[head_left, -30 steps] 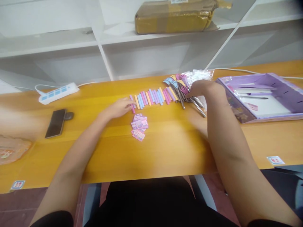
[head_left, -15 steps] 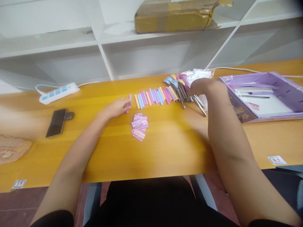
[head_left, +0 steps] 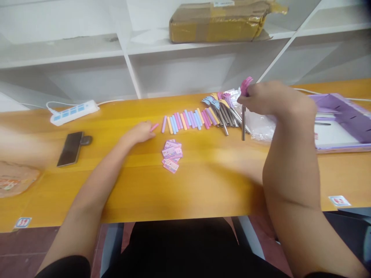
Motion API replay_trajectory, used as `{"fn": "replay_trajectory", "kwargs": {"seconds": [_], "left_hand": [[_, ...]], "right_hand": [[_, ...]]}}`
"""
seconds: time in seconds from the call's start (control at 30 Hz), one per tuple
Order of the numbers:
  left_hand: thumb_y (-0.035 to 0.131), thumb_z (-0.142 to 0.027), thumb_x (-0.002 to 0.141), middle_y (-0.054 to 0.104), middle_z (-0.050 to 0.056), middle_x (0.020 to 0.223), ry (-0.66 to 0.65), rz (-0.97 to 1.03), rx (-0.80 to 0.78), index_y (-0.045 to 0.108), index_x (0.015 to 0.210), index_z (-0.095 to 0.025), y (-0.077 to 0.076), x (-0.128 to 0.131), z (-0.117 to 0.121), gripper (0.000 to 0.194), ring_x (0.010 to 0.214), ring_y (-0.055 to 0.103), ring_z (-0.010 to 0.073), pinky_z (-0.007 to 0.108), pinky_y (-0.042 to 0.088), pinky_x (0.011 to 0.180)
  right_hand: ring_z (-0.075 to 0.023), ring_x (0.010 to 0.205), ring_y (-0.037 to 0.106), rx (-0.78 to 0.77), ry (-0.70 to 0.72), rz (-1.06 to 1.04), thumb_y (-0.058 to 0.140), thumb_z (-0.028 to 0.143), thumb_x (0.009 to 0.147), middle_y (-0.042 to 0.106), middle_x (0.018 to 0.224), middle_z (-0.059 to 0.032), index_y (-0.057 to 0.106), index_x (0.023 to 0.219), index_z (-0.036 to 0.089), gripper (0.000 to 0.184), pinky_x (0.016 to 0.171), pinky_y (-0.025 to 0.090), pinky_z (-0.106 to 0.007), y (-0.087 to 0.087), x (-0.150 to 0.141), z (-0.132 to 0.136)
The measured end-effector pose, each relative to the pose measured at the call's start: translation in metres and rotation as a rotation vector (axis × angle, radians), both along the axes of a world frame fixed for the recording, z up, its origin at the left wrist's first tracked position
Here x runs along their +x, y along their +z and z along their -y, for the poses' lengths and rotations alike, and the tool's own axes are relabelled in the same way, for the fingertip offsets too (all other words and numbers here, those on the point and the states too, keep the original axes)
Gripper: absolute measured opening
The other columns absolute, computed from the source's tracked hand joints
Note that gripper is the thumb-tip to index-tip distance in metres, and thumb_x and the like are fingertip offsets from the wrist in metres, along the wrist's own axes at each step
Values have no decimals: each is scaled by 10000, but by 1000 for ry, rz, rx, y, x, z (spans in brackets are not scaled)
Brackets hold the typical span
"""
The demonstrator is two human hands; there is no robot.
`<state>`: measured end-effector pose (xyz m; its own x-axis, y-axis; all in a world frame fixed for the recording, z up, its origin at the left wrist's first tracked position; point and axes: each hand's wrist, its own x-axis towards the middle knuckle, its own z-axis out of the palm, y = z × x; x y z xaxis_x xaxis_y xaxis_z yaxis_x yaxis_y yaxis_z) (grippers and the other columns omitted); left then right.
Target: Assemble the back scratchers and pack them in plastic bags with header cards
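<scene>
My left hand (head_left: 141,132) rests on the yellow table (head_left: 203,177) and pinches a pink stick (head_left: 154,126) at the left end of a row of pastel sticks (head_left: 189,119). My right hand (head_left: 274,98) is raised above the table, closed on a metal rod with a pink crown-shaped top (head_left: 244,112), which hangs upright. A pile of similar metal rods with coloured tops (head_left: 223,110) lies just left of that hand. A small heap of pink cards (head_left: 172,155) sits in front of the row.
A purple box (head_left: 344,121) stands at the right, with clear plastic bags (head_left: 259,129) beside it. A phone (head_left: 70,148) and a white power strip (head_left: 74,112) lie at the left. White shelves behind hold a taped cardboard parcel (head_left: 223,21).
My right hand has lifted a pink-topped rod out of the pile and moved up and right. My left hand has drawn a pink stick slightly left, away from the row.
</scene>
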<state>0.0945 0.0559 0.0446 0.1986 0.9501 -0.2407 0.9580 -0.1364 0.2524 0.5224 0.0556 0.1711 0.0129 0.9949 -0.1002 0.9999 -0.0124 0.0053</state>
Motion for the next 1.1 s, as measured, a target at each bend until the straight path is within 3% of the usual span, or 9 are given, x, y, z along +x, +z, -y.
{"fn": "replay_trajectory", "kwargs": {"seconds": [0.17,0.3,0.4,0.47,0.57,0.67,0.83,0.93,1.1], "left_hand": [[603,-450,986,718,135,798,-61,-33,-64,644,779,-253,27,-20,0,288,834,729,357,447,548,827],[509,-481,1074,796,139,1076,-98,-6,55,642,933,-253,58,-31,9,299,1006,738,342,432,546,941],[484,-453,1113,769,111,1041,-89,64,216,531,878,-261,71,-29,17,307,940,707,307,419,515,874],[489,-397,1111,746,91,997,-69,122,288,478,851,-264,74,-24,22,292,882,672,283,415,482,828],[490,-341,1095,722,63,977,-48,195,270,522,890,-261,79,-14,28,222,849,632,256,401,452,804],[488,-371,1100,675,37,938,-83,271,228,621,985,-251,91,-4,40,214,811,591,237,376,430,780],[487,-423,1127,635,10,886,-196,390,196,702,1075,-244,119,13,71,285,779,548,210,342,409,763],[484,-384,1135,658,13,896,-283,389,248,732,1051,-238,130,21,88,300,773,560,199,330,413,770],[458,-358,1174,676,7,874,-391,385,302,758,1091,-257,137,25,103,328,740,577,191,323,440,786]], "right_hand": [[-205,691,425,204,40,-104,532,276,1094,528,691,-87,395,727,247,393,745,379,-428,22,-16,30],[-194,696,583,387,92,-492,592,235,1036,654,729,-76,611,740,240,298,752,478,-397,27,-23,43],[-195,616,582,589,162,-928,605,258,1013,628,700,-73,680,771,241,255,665,502,-379,23,-22,44],[-234,640,648,681,147,-986,613,343,1056,633,715,-77,718,847,254,250,673,571,-409,21,-16,40],[-365,894,818,598,115,-898,677,593,1082,702,778,-101,810,1117,280,342,769,682,-502,20,-4,31],[-428,1024,852,484,197,-962,733,785,1011,771,859,-114,798,1364,309,596,760,709,-529,16,2,23],[-417,1027,857,506,361,-1293,743,889,944,802,909,-96,771,1359,345,685,736,713,-511,4,-14,19],[-345,839,833,535,436,-1512,783,871,905,773,828,-63,770,1188,337,604,625,664,-438,1,-32,18],[-179,445,581,580,486,-1916,870,637,846,679,656,-16,720,866,271,396,361,346,-297,2,-64,25]]}}
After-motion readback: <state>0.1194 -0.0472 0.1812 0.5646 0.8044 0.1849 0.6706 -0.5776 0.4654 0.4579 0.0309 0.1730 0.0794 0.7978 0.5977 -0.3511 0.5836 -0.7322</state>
